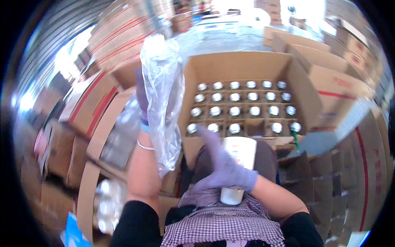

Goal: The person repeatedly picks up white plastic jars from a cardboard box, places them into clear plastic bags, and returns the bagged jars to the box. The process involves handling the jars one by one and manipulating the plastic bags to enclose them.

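left hand (144, 103) – grips plastic bag (162, 99) | right hand (224, 164) – clasps white bottle (238, 164)

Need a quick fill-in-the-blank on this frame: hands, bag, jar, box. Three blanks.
1. The left hand holds up a clear plastic ____.
2. The right hand, in a purple glove, grips a white ____ against the checked apron.
3. In the open cardboard box, one cell in the ____ row has no silver lid.

Missing words: bag; jar; nearest

Left hand (142, 99) lifts clear plastic bag (161, 94); right hand (225, 164) grips white bottle (237, 164) before open carton (242, 70) of capped bottles.
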Available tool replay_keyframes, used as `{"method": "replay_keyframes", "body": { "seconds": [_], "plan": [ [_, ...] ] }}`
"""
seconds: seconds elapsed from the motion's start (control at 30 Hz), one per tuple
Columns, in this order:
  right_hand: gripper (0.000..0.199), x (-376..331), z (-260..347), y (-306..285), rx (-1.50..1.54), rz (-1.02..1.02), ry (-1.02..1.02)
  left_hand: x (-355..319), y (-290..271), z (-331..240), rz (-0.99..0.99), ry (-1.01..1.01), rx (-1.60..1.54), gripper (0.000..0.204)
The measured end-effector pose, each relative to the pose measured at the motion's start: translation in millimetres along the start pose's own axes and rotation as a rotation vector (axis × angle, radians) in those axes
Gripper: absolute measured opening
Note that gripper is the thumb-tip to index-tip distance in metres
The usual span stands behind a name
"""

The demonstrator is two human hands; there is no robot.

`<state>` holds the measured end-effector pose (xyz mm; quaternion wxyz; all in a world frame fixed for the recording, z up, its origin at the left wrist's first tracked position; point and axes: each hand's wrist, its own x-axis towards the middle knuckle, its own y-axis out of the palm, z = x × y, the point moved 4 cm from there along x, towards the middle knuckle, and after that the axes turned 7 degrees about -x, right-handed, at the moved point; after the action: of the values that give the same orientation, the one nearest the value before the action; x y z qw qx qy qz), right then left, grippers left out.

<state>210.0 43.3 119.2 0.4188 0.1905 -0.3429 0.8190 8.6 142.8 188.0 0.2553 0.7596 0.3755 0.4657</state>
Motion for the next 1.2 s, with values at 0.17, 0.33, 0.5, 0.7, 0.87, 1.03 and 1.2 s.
{"method": "replay_keyframes", "body": {
  "seconds": [0.17,0.33,0.5,0.7,0.87,1.03,1.2],
  "plan": [
    [0.044,8,-39,-38,-0.135,-0.452,0.092,54,-9,122,0.110,-0.167,-0.216,0.076],
    [0.017,-15,-132,-121,0.349,-0.769,0.452,19,14,151,-0.261,0.334,1.007,0.080],
    [0.021,10,-135,-102,0.409,-0.751,0.518,-27,10,199,-0.159,0.258,1.577,0.061],
    [0.019,-30,-182,-154,-0.628,-0.536,0.437,-34,-141,140,-0.673,-0.046,0.516,0.033],
    [0.017,-99,-246,-126,-0.950,0.018,0.462,-68,-224,161,-0.554,-0.243,-0.191,0.016],
    [0.018,-119,-199,-116,-0.738,-0.160,0.233,-105,-176,169,-0.441,-0.058,1.112,0.034],
    [0.013,-155,-83,-78,-0.502,-0.104,0.074,-150,-43,165,0.056,0.111,1.451,0.028]
  ]
}}
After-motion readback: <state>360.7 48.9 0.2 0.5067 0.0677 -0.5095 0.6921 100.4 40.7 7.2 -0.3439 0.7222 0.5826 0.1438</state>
